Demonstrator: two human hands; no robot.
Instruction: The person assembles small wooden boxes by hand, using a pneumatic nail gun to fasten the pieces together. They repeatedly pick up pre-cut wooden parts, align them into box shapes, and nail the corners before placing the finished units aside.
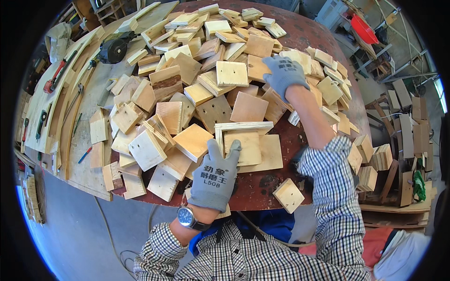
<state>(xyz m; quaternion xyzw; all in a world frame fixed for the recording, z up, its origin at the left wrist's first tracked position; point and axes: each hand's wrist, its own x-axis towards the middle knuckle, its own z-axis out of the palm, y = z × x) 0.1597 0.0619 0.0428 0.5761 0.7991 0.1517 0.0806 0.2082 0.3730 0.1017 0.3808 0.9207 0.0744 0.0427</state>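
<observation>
My left hand (216,174), in a grey work glove, is closed at the near edge of the table on an L-shaped wooden corner piece (248,125). Its finger and thumb stand on either side of the left strip. A square wooden board (248,152) sits inside that corner, over another pale board (269,152). Farther off to the right, my gloved right hand (284,75) reaches into the heap, its fingers bent at the right edge of a light brown wooden block (257,69). Part of its grip is hidden.
A large heap of wooden blocks (232,74) covers the dark red table (304,40). On the left plywood lie a black tape reel (114,48), a red-handled tool (57,77) and a pen (85,155). One block (288,195) rests at the front edge; stacked wood stands right.
</observation>
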